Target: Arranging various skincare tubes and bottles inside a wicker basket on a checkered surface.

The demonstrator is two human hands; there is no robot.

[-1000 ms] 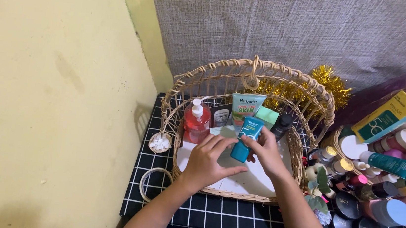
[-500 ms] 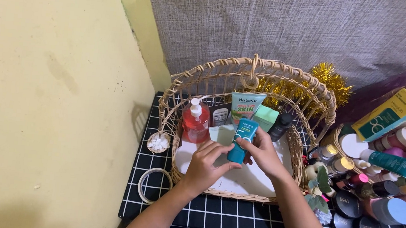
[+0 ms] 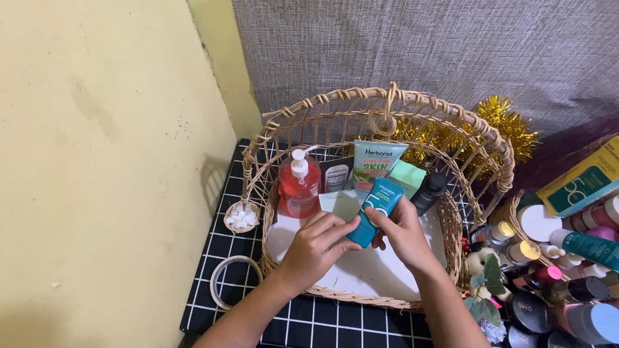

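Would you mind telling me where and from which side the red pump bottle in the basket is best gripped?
Grip the red pump bottle around its body, just below the white pump, probably coming from above and the front. It stands upright at the basket's back left, with the wicker wall close behind and to its left and a dark pack at its right, so the front is the open side.
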